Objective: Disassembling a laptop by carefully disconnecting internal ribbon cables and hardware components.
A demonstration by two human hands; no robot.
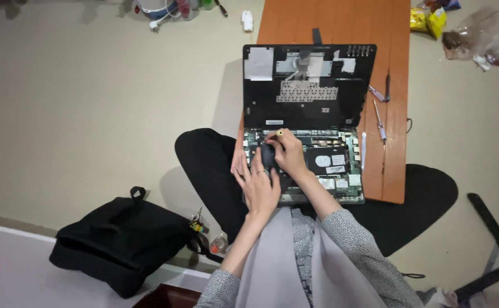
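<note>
An opened laptop base point(341, 171) with exposed circuit boards lies on a low orange-brown wooden table point(395, 114). Its black top cover point(309, 85) is flipped up behind it, underside showing. My right hand point(289, 151) grips a screwdriver with a yellow-tipped handle point(280, 133), held upright over the left part of the boards. My left hand point(258, 185) rests with fingers spread on the laptop's left front edge, touching a dark round part point(268, 157) beside the screwdriver.
Two small screwdrivers point(379, 122) and a dark tool point(387, 85) lie on the table right of the laptop. A black bag point(121, 239) with keys point(197, 223) sits on the floor at left. Snack packets point(426, 20) and plastic wrap point(478, 40) lie at top right.
</note>
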